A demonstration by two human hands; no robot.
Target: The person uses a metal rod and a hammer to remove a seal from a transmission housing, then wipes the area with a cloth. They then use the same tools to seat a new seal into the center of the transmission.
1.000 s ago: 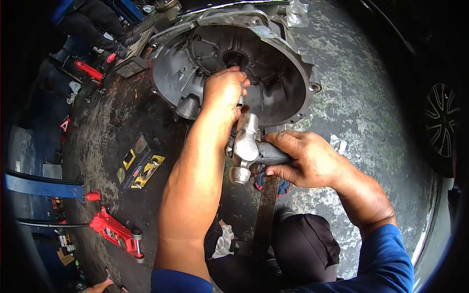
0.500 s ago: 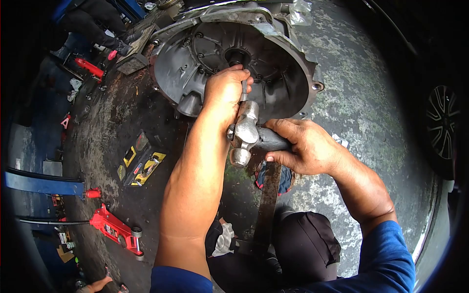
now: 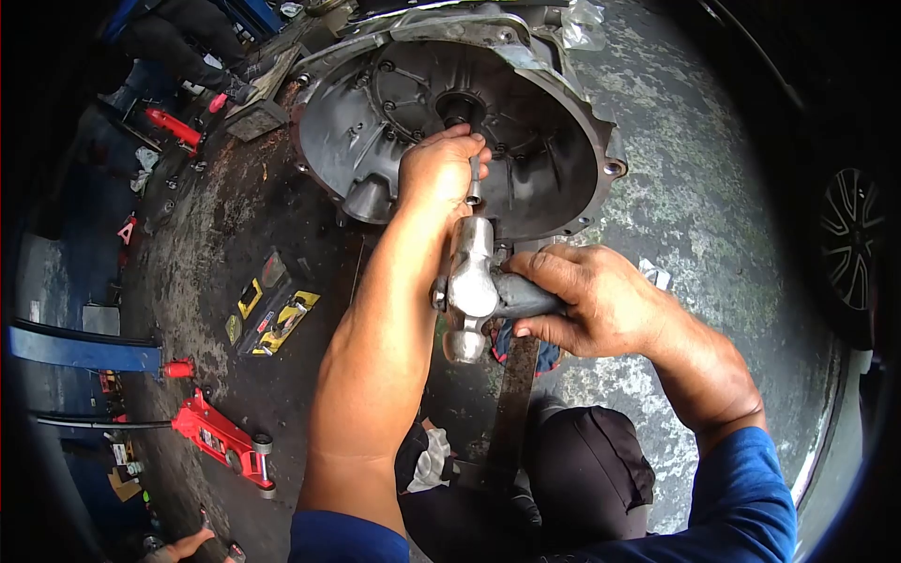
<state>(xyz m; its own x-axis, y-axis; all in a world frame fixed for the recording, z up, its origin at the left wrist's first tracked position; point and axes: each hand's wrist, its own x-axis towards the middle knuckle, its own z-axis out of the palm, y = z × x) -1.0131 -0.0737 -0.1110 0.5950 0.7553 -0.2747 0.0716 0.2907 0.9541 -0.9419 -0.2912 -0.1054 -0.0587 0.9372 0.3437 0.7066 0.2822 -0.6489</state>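
A large grey bell housing [image 3: 328, 127] of a gearbox opens toward me. My left hand [image 3: 434, 169] is closed around a slim metal bar [image 3: 474, 193] that reaches into the middle of the housing; its far end is hidden in the dark centre. The bar's near end pokes out below my fingers. My right hand [image 3: 605, 302] grips the handle of a ball-peen hammer [image 3: 472, 289], fingers wrapped round it close to the head. The hammer's flat face points at the bar's near end, with a small gap between them.
On the floor at left lie an open toolbox [image 3: 272, 314] with yellow parts and a red floor jack [image 3: 221, 433]. A blue lift arm [image 3: 89, 349] juts in from the left edge. Another person's legs [image 3: 183, 42] show at upper left. A car wheel [image 3: 852, 239] is at right.
The hammer in my right hand has drawn back toward me, away from the bar's end. My left hand and the bar stay nearly in place.
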